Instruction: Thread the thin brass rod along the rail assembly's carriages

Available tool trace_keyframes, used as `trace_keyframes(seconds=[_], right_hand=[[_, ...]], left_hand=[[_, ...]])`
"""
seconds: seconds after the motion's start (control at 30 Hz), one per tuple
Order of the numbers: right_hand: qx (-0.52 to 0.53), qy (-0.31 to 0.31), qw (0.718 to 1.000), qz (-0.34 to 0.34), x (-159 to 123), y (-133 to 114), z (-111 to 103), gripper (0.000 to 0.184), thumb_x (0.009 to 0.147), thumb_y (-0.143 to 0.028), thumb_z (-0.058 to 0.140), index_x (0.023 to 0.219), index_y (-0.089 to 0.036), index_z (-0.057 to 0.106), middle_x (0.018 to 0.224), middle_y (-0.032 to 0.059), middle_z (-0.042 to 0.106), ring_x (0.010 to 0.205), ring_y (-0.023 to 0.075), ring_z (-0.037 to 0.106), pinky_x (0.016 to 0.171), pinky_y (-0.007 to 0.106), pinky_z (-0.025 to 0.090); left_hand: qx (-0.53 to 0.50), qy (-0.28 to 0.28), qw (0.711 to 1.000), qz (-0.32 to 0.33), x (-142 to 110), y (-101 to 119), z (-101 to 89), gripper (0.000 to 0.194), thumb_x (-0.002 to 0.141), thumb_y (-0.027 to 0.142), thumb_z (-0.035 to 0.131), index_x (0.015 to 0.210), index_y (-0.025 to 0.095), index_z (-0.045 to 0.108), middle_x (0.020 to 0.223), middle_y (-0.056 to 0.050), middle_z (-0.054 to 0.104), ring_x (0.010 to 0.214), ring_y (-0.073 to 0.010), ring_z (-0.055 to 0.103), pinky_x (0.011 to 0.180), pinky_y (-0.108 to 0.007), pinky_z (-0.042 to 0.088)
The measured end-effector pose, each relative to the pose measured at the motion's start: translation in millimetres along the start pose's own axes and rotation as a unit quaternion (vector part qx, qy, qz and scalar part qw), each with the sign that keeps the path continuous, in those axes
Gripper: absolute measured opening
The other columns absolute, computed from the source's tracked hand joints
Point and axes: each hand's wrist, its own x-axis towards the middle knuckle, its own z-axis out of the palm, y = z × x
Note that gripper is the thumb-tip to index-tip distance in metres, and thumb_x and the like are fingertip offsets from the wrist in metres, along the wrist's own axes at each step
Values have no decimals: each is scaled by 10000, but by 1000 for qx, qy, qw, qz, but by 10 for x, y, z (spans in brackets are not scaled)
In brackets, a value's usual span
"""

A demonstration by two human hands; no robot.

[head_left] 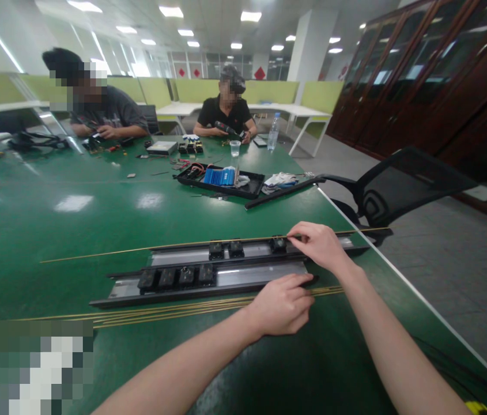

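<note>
My right hand (318,245) is closed in a pinch on a long thin brass-coloured rod (139,249) at the far rail's back edge. This far channel rail (252,252) carries several black blocks, one (278,245) right beside my fingertips. Closer to me lies a second black-edged channel rail (260,272), with several black blocks (168,278) in its left part. My left hand (284,305) rests palm down at that rail's right end, its fingers loosely bent and apart, touching the edge. Beneath it pass several more thin rods (174,308); what lies under the palm is hidden.
A black tray (252,187) holding a blue pack, white gloves (281,181) and a black strip (280,195) lie beyond the rails. Two people work across the green table (53,225), near a plastic cup (235,148) and bottle (273,132). A mesh chair (411,184) stands right.
</note>
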Motion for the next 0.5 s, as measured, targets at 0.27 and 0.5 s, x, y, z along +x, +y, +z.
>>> trace_keyframes(seconds=[0.27,0.5], right_hand=[[-9,-1,1000,10,-10,62,-44,109,857,-235,637,819,-225,738,897,11,747,638,134,606,624,270,431],[-14,-3,1000,7,-7,113,-32,97,851,-236,646,825,-215,738,894,13,745,642,134,605,627,271,428]], left_hand=[[-2,5,1000,7,2,1,-20,272,972,211,468,1050,108,708,1065,-93,758,1379,-259,522,1187,-390,414],[-4,-7,1000,7,12,-2,-14,270,969,211,466,1039,118,710,1036,-103,755,1397,-262,503,1181,-401,418]])
